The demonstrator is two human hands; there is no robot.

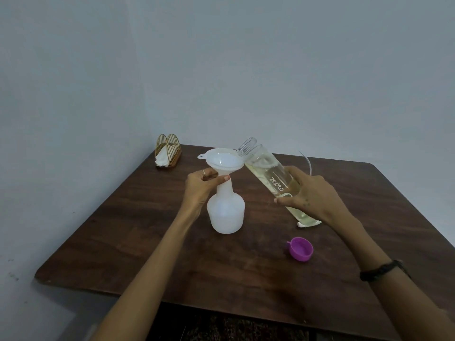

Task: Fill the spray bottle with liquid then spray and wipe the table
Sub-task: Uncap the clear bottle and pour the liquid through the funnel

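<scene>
A white translucent spray bottle (226,212) without its spray head stands on the dark wooden table (147,242). A white funnel (224,163) sits in its neck. My left hand (200,185) pinches the funnel's stem at the bottle's neck. My right hand (310,195) grips a clear "zepto" bottle (273,183) holding pale yellowish liquid, tilted with its open mouth at the funnel's rim. Its clear flip lid (246,146) hangs open over the funnel.
A purple cap (300,249) lies on the table in front of the tilted bottle. A gold wire napkin holder (168,153) with white tissue stands at the far left corner. A thin clear tube (307,161) shows behind my right hand. A grey wall lies behind.
</scene>
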